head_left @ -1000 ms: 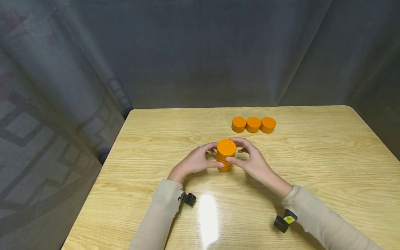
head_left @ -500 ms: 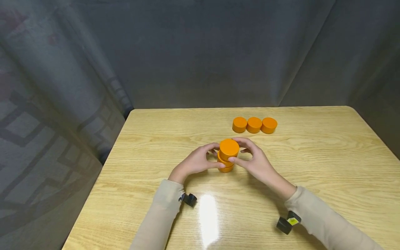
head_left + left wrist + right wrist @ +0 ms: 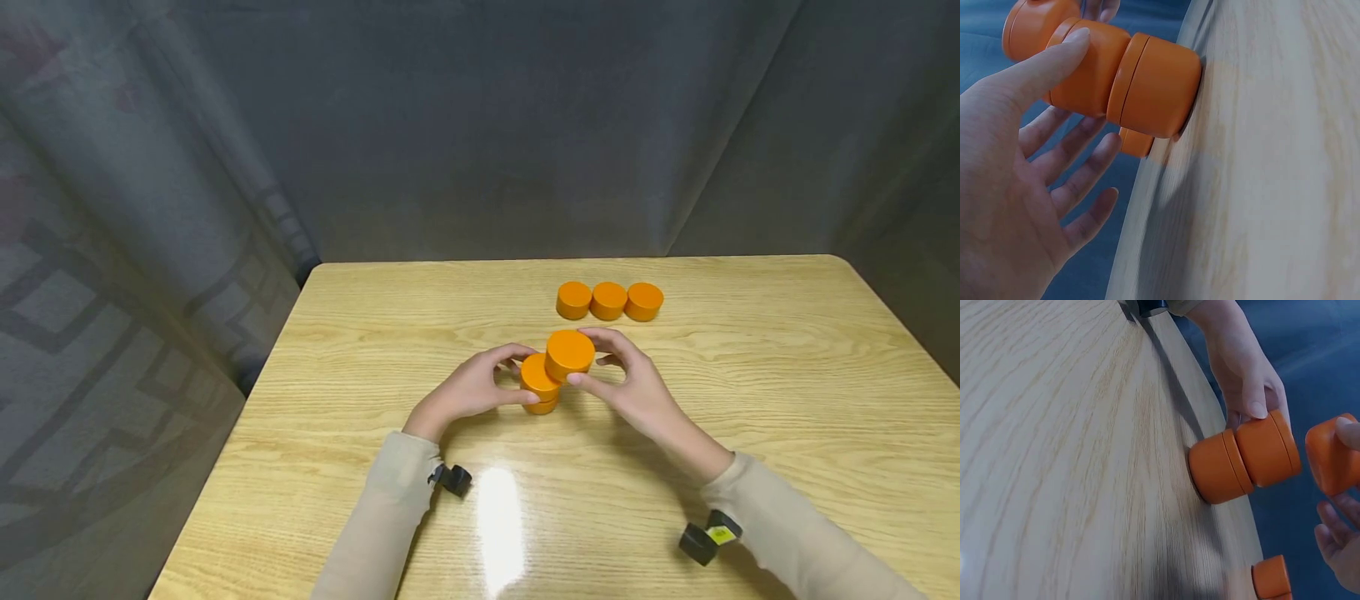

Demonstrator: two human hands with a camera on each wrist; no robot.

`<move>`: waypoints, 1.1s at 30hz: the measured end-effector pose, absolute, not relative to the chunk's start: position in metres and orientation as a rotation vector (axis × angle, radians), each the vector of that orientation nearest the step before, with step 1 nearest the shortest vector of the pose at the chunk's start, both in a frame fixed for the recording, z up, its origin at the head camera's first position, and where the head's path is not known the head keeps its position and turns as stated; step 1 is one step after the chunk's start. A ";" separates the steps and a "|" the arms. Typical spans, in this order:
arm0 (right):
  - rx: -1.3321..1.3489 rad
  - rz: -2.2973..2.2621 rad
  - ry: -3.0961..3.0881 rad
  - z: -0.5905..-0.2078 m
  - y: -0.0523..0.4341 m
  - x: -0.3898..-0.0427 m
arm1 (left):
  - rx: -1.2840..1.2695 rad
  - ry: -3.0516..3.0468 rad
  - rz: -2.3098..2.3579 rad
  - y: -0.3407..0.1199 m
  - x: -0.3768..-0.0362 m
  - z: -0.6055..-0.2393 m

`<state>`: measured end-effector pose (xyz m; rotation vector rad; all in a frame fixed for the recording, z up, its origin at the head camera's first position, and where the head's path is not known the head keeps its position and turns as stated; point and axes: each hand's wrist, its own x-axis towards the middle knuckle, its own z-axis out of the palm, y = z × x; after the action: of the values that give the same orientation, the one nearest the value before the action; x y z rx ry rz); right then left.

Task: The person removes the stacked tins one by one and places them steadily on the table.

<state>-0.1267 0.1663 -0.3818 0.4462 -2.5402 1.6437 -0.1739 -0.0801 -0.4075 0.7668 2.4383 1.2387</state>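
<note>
Two round orange lidded jars stand stacked on the table, the upper jar [image 3: 537,372] over the lower jar [image 3: 1217,467]. My left hand [image 3: 471,385] grips the upper one, thumb on its near side and fingers around the far side. Pinched between the thumb and fingers of my right hand [image 3: 639,392] is a third orange jar [image 3: 569,353]. In the right wrist view a gap shows between this jar [image 3: 1327,456] and the top of the stack. From the head view it overlaps the stack's right edge.
Farther back on the wooden table [image 3: 750,367], three more orange jars [image 3: 608,301] stand side by side in a row. A dark grey curtain [image 3: 480,133] hangs behind the table's far edge. Small black cameras [image 3: 453,480] are strapped at both wrists.
My right hand has lifted the top jar off the stack and shifted it to the right, uncovering the jar beneath. The left hand has stayed in place around the stack.
</note>
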 end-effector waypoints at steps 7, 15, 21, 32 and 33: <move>0.432 1.609 -2.537 -0.382 0.173 -0.126 | 0.759 2.442 1.238 -0.080 -0.174 -0.409; 0.388 1.598 -2.552 -0.381 0.181 -0.125 | 0.759 2.449 1.235 -0.080 -0.175 -0.409; 0.373 1.586 -2.545 -0.382 0.186 -0.126 | 0.751 2.453 1.228 -0.080 -0.176 -0.409; 0.311 1.543 -2.553 -0.383 0.198 -0.127 | 0.732 2.451 1.228 -0.080 -0.175 -0.408; 0.310 1.541 -2.552 -0.384 0.199 -0.127 | 0.732 2.449 1.232 -0.081 -0.175 -0.408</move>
<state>-0.1269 0.1986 -0.3836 0.3103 -2.5522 1.5408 -0.1754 -0.0807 -0.4084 0.7322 2.4493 1.2315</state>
